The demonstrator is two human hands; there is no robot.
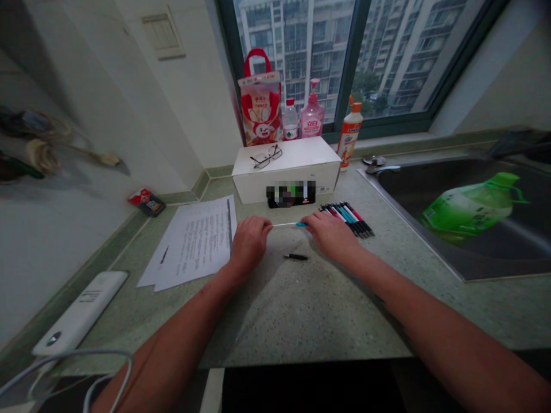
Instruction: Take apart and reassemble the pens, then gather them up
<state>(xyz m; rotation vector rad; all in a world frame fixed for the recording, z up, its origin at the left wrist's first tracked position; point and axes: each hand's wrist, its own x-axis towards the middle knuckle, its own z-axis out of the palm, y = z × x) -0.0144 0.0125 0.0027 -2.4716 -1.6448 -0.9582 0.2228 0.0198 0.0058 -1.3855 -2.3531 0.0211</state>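
Observation:
Between my two hands a thin white stick-like piece point(284, 225) runs level above the countertop point(297, 321). My left hand point(252, 241) pinches its left end. My right hand point(329, 232) has its fingers closed at a short blue piece point(302, 224) at the right end. Just below lies a black pen part point(295, 257) on the counter. Beside my right hand several pens point(359, 221) in black, blue, red and white lie in a row, partly hidden by that hand.
Printed sheets point(196, 244) lie left, with a white device point(81, 312) nearer. Behind stand a white box point(293, 178) with glasses point(267, 156) on top, a phone point(291, 195) and bottles point(312, 117). A sink point(486, 261) at right holds a green jug point(473, 206).

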